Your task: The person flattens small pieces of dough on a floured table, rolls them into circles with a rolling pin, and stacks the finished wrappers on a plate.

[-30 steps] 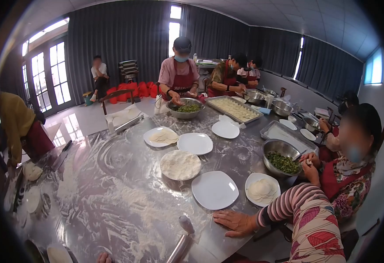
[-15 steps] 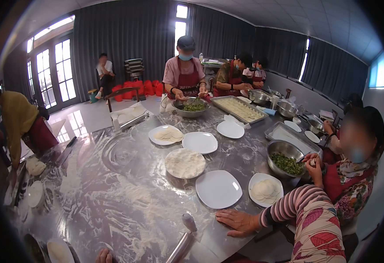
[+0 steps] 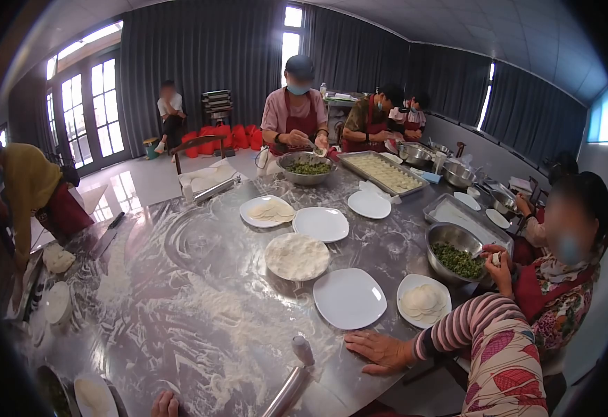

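Note:
My right hand lies flat on the floured metal table, fingers spread, with nothing in it. Just beyond it are a bare white square plate and a plate of stacked round wrappers. Only the fingers of my left hand show at the bottom edge; they look curled, and whatever may be under them is hidden. Between the two hands a rolling pin rests at the front edge. A white plate heaped with flour stands in the middle.
Opposite, a person works over a bowl of greens. A person at right sits beside another bowl of greens. A tray of dumplings stands at the back; a knife and dough lie at left.
The view has shifted slightly. The person opposite has raised their hands above the bowl, holding a wrapper and a utensil. My hands stay in place.

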Motion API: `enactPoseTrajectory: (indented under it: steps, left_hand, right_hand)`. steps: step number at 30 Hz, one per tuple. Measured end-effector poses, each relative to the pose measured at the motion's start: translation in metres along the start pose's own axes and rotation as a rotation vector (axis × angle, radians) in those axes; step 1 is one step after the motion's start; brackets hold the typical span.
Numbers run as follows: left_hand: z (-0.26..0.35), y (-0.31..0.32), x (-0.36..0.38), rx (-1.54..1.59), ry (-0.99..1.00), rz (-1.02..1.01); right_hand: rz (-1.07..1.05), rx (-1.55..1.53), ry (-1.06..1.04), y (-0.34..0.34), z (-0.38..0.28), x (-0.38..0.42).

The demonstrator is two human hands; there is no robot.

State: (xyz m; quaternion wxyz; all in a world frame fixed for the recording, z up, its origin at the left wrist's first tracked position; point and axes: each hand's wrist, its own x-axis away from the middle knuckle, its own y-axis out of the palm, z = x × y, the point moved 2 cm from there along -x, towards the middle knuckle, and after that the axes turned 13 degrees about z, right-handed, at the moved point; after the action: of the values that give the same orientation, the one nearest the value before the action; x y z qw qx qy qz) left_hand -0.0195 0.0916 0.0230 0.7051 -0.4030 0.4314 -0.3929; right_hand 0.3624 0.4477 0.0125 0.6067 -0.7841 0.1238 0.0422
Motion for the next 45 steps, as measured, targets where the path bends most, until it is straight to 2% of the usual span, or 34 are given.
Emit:
enactPoseTrajectory:
  steps: [45]
  left_hand:
    - [-0.0013,0.0026,-0.0001,-0.005,0.02,0.043]
  right_hand:
    - [0.012,0.008,-0.01,-0.0008,0.0009,-0.0011]
